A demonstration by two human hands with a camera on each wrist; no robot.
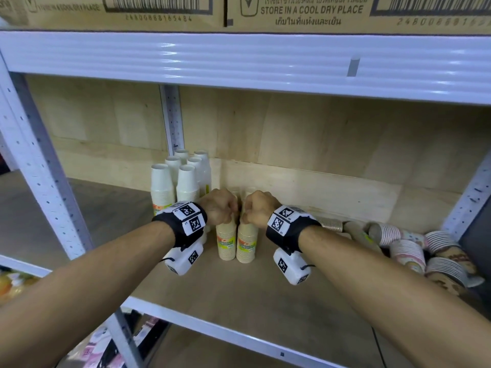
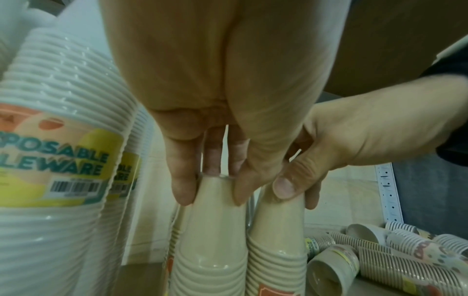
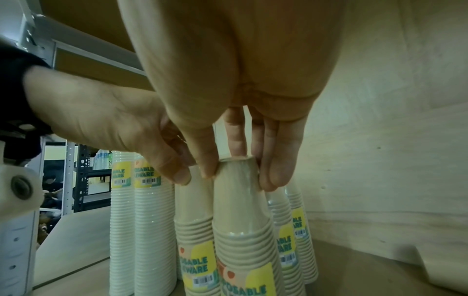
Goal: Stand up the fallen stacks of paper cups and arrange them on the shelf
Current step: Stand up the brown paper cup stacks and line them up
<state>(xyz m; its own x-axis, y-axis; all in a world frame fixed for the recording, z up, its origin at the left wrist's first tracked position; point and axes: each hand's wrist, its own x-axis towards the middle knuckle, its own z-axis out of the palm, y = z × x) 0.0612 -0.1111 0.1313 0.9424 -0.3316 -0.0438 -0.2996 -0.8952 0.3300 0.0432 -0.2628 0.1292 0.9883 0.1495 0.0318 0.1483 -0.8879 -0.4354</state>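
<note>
A: What is each hand doing here?

B: I am seeing the left hand (image 1: 219, 207) pinching the top of the left beige stack (image 1: 226, 241), its fingers (image 2: 183, 180) curling down round the uppermost cup. The right hand (image 1: 259, 209) is pinching the top of the right beige stack (image 1: 247, 243) in the same way, its fingers (image 3: 274, 172) closing on the narrow cup base.

A: Why by the top?

B: As I am reading it, both stacks are standing upright and just beside each other on the shelf (image 1: 239, 296); gripping at the top is letting each hand steady a tall column and nudge it into line.

A: Where are they being lined up?

B: Next to the white stacks (image 1: 175, 181), which are already standing in a tight group against the back wall; further beige stacks are standing behind the held pair, so a row appears to be forming.

A: And what is remaining?

B: The fallen stacks (image 1: 414, 248) are lying on their sides at the right end of the shelf, well apart from both hands, so I am judging the task roughly half done.
</note>
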